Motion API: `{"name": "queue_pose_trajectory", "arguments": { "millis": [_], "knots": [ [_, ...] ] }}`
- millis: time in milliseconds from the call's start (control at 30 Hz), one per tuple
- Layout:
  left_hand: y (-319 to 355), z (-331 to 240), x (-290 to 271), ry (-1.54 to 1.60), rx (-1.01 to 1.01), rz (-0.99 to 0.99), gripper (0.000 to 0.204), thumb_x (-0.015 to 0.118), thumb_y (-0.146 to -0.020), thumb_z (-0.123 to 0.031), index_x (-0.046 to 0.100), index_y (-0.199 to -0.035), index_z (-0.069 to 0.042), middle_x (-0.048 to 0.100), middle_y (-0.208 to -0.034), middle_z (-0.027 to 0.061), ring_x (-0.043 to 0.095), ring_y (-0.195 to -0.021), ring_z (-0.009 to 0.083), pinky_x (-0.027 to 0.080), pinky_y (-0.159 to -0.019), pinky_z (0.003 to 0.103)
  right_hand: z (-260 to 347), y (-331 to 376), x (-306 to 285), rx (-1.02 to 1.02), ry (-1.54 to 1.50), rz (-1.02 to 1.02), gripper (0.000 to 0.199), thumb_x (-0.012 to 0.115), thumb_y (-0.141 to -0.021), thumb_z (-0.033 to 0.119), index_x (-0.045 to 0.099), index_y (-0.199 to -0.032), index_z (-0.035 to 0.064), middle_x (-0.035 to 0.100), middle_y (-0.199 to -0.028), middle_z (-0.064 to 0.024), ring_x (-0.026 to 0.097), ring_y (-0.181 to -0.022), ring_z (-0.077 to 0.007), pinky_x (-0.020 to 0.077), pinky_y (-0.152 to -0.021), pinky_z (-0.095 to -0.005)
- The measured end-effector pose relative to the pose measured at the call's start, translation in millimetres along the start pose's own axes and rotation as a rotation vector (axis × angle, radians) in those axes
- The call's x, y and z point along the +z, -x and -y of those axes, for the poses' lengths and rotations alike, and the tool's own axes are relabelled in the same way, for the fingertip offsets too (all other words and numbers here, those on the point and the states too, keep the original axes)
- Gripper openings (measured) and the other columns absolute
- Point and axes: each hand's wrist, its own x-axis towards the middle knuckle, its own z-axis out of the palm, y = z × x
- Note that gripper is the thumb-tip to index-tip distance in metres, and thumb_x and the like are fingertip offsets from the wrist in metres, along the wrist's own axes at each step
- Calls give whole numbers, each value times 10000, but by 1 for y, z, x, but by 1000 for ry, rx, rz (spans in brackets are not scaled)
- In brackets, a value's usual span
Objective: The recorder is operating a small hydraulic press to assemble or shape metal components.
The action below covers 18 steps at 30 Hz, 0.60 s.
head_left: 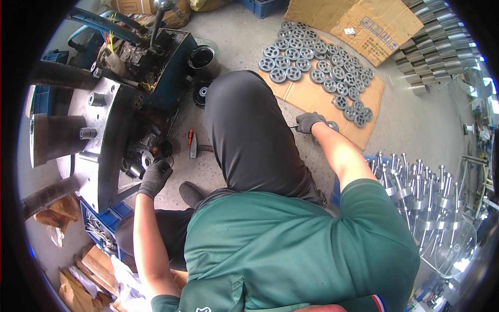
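Note:
My right hand (310, 122), in a dark grey glove, is closed round a thin metal rod (294, 126) whose tip sticks out to the left. Just right of that hand, a round grey metal wheel (333, 126) shows at the edge of the cardboard sheet (296, 99); whether it touches the hand or the rod, I cannot tell. My left hand (156, 178), gloved too, has its fingers curled beside the machine (106, 143), next to a shiny silver metal part (147, 158) and a dark ring (165, 149). What it grips, if anything, is hidden.
Several spoked metal wheels (292, 54) lie on the cardboard. Rods with metal sleeves (416, 190) stand in a blue crate at right. Stacked metal tubes (429, 57) are at far right. A hammer (193, 148) and an orange-handled tool (190, 137) lie on the floor by my foot.

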Motion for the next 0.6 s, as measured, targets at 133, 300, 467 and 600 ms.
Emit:
{"name": "queue_pose_trajectory", "arguments": {
  "millis": [133, 300, 467, 600],
  "knots": [
    [5, -22, -9, -59, -29, -9, 226, 748, -896, -195, 731, -1021, -8, 748, -978, 227, 733, -913, 389, 569, -827, 458, -23, -4, -12, -270, 198, 57, 630, 766, -773, 629, 747, -1183, 151, 774, -1159, -113, 718, -1141, -306, 485, -981, -506],
    [6, -27, -10, -53, -52, 28, 242, 738, -902, -223, 740, -1028, -17, 757, -990, 213, 727, -945, 396, 565, -848, 465, -34, -11, -18, -356, 314, 96, 632, 736, -815, 643, 749, -1211, 151, 781, -1143, -123, 725, -1131, -315, 494, -993, -492],
    [5, -30, -11, -72, -115, 44, 232, 730, -900, -222, 740, -1020, -24, 755, -1017, 207, 718, -982, 394, 555, -880, 463, -23, -37, 18, -196, 38, 115, 615, 676, -903, 602, 753, -1264, 111, 762, -1235, -131, 707, -1191, -323, 519, -1050, -487],
    [10, -31, -10, -68, -86, 42, 248, 727, -901, -235, 737, -1034, -26, 747, -1034, 212, 715, -1005, 394, 554, -892, 469, -28, -99, 36, -232, -118, 55, 562, 664, -923, 567, 775, -1173, 76, 774, -1157, -149, 742, -1045, -324, 565, -944, -438]
  ]
}}
